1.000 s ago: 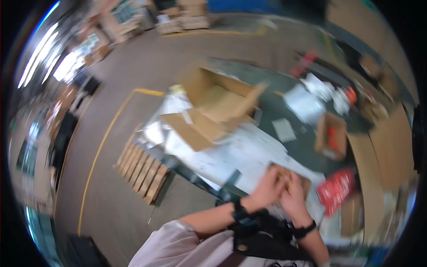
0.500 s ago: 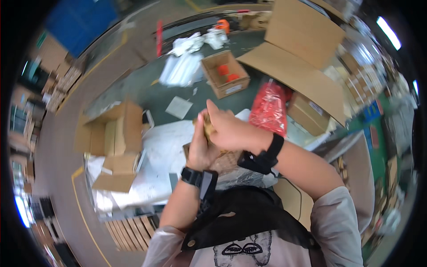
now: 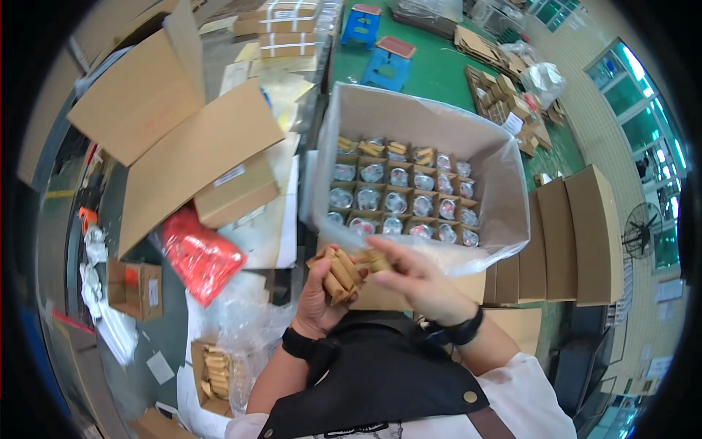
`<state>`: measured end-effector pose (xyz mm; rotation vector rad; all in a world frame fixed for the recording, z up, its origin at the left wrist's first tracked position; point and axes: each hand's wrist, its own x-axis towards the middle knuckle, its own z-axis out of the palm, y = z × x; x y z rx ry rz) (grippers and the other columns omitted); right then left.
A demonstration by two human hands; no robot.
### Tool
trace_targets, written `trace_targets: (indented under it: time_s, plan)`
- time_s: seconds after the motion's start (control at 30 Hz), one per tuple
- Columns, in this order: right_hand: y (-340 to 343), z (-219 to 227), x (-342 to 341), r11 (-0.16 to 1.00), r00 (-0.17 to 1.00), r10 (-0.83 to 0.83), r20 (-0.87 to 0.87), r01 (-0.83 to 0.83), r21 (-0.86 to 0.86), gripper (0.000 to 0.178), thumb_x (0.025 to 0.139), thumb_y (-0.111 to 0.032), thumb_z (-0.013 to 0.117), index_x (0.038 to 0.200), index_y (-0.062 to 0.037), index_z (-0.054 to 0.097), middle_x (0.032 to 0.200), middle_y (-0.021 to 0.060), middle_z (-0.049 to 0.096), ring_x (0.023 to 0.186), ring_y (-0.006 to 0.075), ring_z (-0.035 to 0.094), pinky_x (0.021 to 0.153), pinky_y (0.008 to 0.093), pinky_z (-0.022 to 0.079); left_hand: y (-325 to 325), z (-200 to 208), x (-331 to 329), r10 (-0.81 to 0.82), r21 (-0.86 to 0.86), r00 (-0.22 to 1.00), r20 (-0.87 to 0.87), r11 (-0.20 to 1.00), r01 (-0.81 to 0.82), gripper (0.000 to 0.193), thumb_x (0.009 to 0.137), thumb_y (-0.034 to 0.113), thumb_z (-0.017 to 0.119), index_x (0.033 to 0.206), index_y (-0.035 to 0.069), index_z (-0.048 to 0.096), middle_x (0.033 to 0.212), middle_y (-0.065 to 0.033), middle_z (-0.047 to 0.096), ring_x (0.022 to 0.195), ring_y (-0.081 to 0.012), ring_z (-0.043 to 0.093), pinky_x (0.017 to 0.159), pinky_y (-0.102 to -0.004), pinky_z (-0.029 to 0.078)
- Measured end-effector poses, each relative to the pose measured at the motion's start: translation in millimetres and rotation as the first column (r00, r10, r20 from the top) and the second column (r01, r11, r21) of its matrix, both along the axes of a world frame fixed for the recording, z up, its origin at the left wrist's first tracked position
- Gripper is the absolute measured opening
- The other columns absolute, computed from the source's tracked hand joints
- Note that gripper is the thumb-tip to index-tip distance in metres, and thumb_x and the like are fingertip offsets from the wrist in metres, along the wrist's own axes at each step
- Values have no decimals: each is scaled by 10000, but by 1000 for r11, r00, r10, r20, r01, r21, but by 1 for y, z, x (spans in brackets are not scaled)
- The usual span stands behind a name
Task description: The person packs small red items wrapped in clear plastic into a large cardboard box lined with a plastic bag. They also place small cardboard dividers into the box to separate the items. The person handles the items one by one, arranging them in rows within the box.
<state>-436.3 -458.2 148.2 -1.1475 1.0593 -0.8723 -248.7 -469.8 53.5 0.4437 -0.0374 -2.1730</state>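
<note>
Several small tan paper packets are bunched in my left hand, its fingers wrapped round them. My right hand, partly smeared by motion, pinches another tan packet just right of the bunch. Beyond both hands stands a large open carton lined with clear plastic. Cardboard dividers split it into many cells, which hold round things in clear wrap. Tan packets lie on top in several cells of the far row. What the round things are, I cannot make out.
At lower left, a small box holds more tan packets beside crumpled clear plastic. A red plastic bag and a big open-flapped carton are on the left. Tall cardboard boxes stand right; blue stools are behind.
My view has turned right, from the table to the large divided carton. My hands, close together before, are slightly apart, and the packets in them now show plainly.
</note>
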Motion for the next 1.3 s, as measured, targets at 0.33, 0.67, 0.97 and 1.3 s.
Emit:
trace_targets:
  time_s: [0.33, 0.67, 0.97, 1.3]
  plan:
    - [-210, -136, -392, 974, 571, -75, -818, 219, 64, 653, 724, 10, 730, 1321, 55, 469, 1101, 132, 652, 978, 220, 632, 839, 341, 503, -140, 35, -116, -182, -68, 944, 276, 976, 208, 465, 870, 287, 684, 1260, 159, 467, 1072, -114, 589, 981, -315, 651, 654, -387, 596]
    - [-286, -341, -389, 943, -7, -332, -943, -14, -332, 433, 866, -104, 565, 1293, -55, 512, 1108, 155, 649, 1076, 334, 591, 941, 486, 432, -205, -32, -197, -216, 52, 894, 393, 976, 213, 541, 858, 294, 717, 1301, 165, 434, 1190, -135, 566, 1144, -325, 576, 889, -470, 544]
    - [-197, -167, -245, 986, 944, 4, -330, -58, -155, 530, 875, -235, 675, 1266, 42, 448, 1039, 140, 618, 868, 231, 641, 763, 338, 530, -200, -85, -272, -174, 55, 847, 503, 984, 169, 597, 892, 523, 559, 1279, 78, 465, 1183, -94, 573, 1098, -212, 586, 940, -385, 508]
    - [-204, -197, -336, 934, 876, -299, -379, 350, 74, 349, 857, -87, 575, 1132, 45, 406, 1006, 198, 565, 891, 278, 591, 757, 373, 488, -182, -108, -293, -298, 150, 774, 558, 954, 259, 742, 861, 63, 691, 1459, 227, 283, 1043, -77, 593, 876, -160, 628, 553, -279, 547]
